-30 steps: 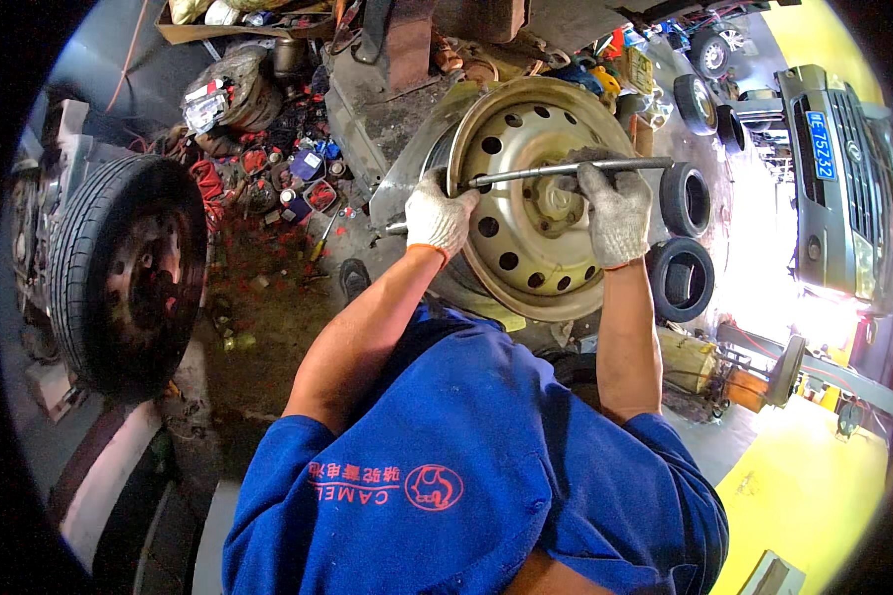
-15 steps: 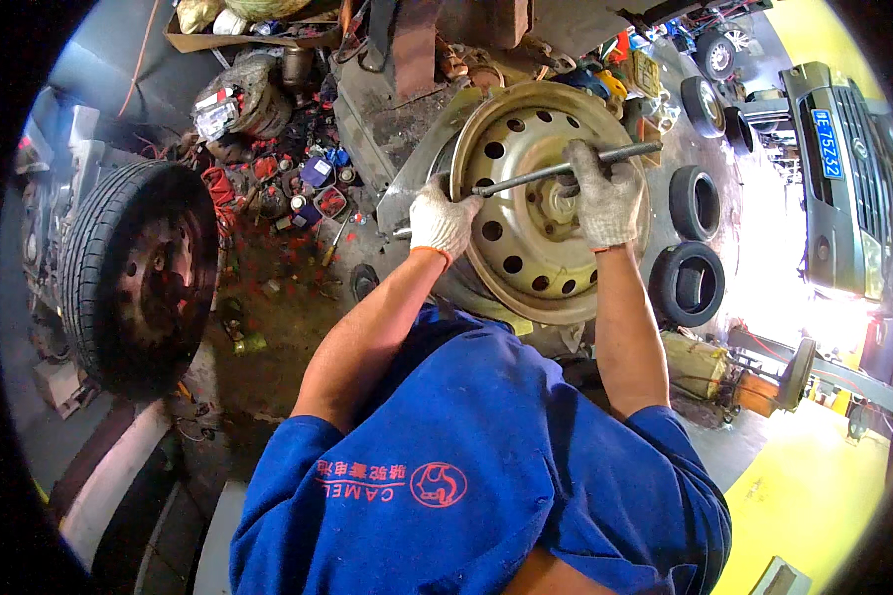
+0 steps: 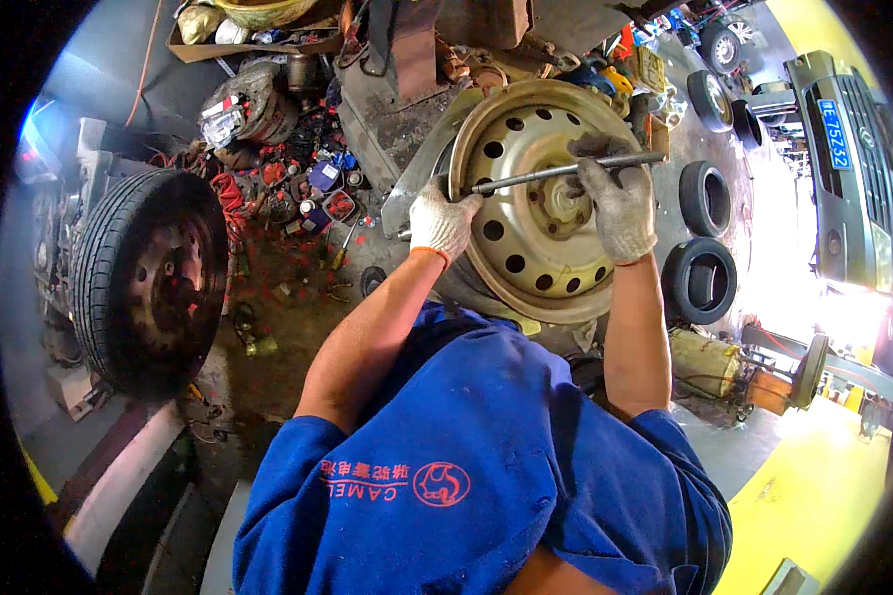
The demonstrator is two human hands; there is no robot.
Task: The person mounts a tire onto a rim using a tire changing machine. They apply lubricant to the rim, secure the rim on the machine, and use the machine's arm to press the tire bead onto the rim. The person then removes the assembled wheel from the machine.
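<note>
A pale steel wheel rim (image 3: 537,258) faces up in the middle, on machinery that is mostly hidden beneath it. A long metal bar (image 3: 526,178) lies slanting across its face, rising toward the right. My left hand (image 3: 443,220), in a white knit glove, is closed round the rim's left edge, with its thumb by the bar's lower end. My right hand (image 3: 615,203), gloved and dark at the fingertips, grips the bar to the right of the rim's centre hub. Both forearms come up from below, past my blue shirt.
A mounted tire (image 3: 104,283) stands at left. Tools and small containers (image 3: 322,178) clutter the floor behind it. Loose tires (image 3: 700,283) lie right of the rim, beside a yellow cylinder (image 3: 702,362). A vehicle front (image 3: 843,218) is at far right, a cardboard box (image 3: 193,45) at upper left.
The bar's right end swung up, then dropped slightly, with my right hand moving along with it. My left hand has stayed at the rim's edge.
</note>
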